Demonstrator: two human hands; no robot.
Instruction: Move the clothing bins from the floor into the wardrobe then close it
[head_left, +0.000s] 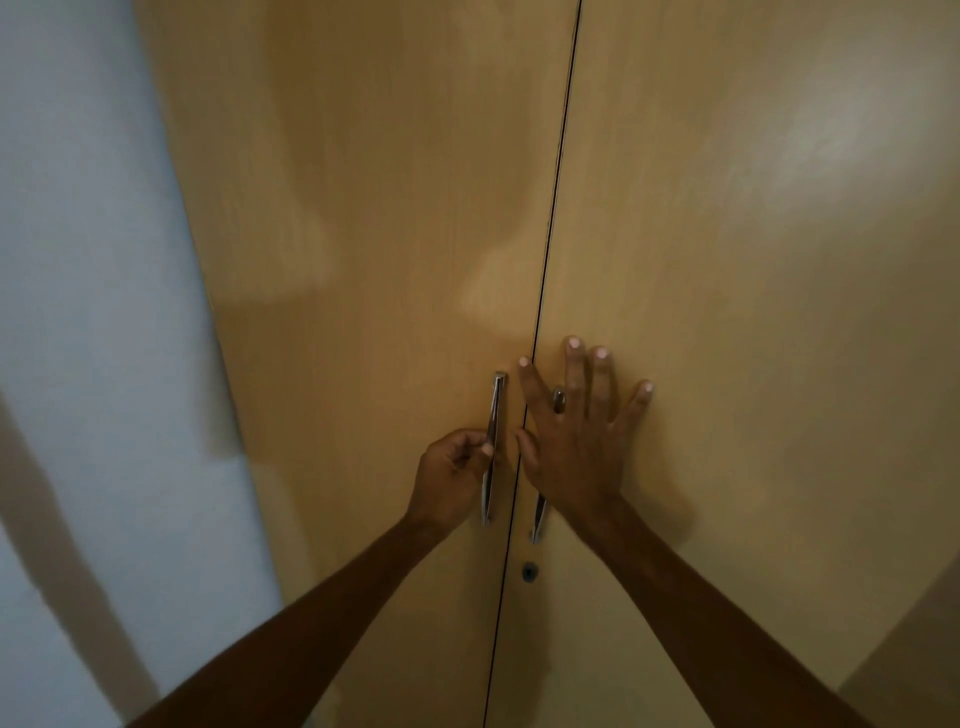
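Two tan wooden wardrobe doors fill the view, the left door (363, 234) and the right door (727, 260), meeting at a thin dark seam with both doors shut. My left hand (452, 473) is curled around the left door's metal bar handle (493, 441). My right hand (576, 431) lies flat with fingers spread on the right door, across the seam and over the right handle (539, 514), most of which it hides. No clothing bins are in view.
A small round keyhole (529, 572) sits below the right handle. A pale wall (78, 312) runs along the wardrobe's left side. A lighter surface shows at the bottom right corner (924, 665).
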